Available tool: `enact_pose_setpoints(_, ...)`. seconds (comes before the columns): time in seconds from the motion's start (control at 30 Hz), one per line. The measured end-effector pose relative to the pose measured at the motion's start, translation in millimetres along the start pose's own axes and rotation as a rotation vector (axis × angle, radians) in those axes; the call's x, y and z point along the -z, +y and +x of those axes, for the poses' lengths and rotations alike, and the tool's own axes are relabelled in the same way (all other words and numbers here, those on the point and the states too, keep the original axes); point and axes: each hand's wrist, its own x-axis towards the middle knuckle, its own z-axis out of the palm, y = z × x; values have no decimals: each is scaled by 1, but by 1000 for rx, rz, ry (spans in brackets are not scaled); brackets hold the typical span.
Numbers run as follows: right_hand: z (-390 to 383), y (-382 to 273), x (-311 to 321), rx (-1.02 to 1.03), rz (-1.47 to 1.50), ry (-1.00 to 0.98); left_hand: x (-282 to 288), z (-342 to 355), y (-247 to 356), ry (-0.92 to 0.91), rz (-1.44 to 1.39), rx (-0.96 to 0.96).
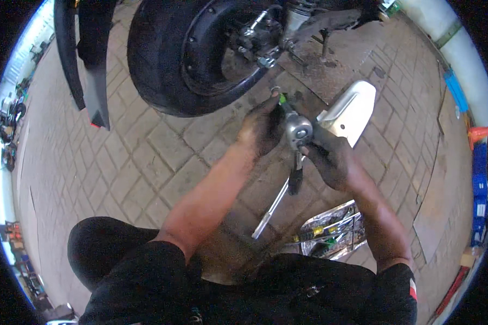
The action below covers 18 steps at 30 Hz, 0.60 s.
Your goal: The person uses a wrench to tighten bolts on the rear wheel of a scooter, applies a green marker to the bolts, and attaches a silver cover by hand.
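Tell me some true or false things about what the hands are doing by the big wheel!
1. Both hands, the left hand and the right hand, hold a round silver metal part. True.
2. The black wheel lies flat on the ground. False: it stands upright above the paving.
3. A white cover lies on the ground beside the hands. True.
4. The ground is green grass. False: it is brick paving.
5. A shiny tray of tools sits near the right forearm. True.
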Motion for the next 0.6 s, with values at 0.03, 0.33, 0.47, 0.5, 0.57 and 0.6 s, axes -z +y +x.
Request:
enact_pose_setpoints(0.03,1,-2,0,56,43,-25,9,2,-1,-19,-63,34)
enact_pose_setpoints(0.33,16,11,-25,43,368,392,-48,-13,13,30,219,-268)
enact_pose_setpoints(0.47,36,15,-31,59,273,379,-46,1,32,-21,241,-354)
enact_pose_setpoints(0.5,41,14,-32,62,273,377,-41,5,37,-57,247,-335)
enact_pose_setpoints(0.57,49,16,-29,45,227,363,-41,5,44,-53,234,-307)
enact_pose_setpoints(0.6,51,15,-28,37,212,359,-40,5,47,-48,228,-282)
